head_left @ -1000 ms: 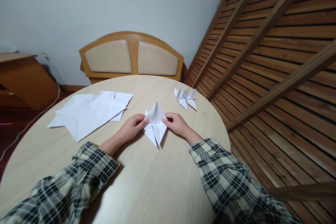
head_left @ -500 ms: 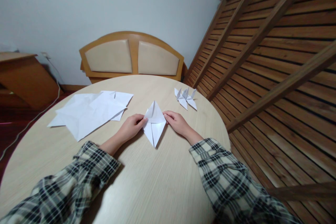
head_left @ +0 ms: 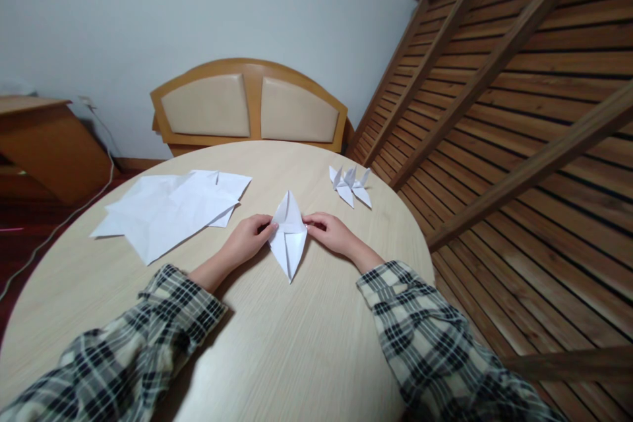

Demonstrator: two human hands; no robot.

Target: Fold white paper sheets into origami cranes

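A sheet of white paper folded into a narrow diamond, the folded paper (head_left: 289,237), lies between my hands over the middle of the table, one point away from me and one toward me. My left hand (head_left: 250,237) pinches its left corner between thumb and forefinger. At the right corner, the thumb and fingertips of my right hand (head_left: 332,234) are closed on the edge. A crease runs across its middle, and a slit runs down the near half.
On the round table (head_left: 277,356), white paper sheets (head_left: 163,211) lie overlapping at the left. Folded paper cranes (head_left: 350,184) stand at the back right. A padded headboard (head_left: 250,105) is behind the table, and a slatted wooden frame (head_left: 519,145) leans at the right.
The folded paper has become narrower as its right corner moved inward. My right hand has shifted slightly left with that corner; my left hand has stayed nearly still.
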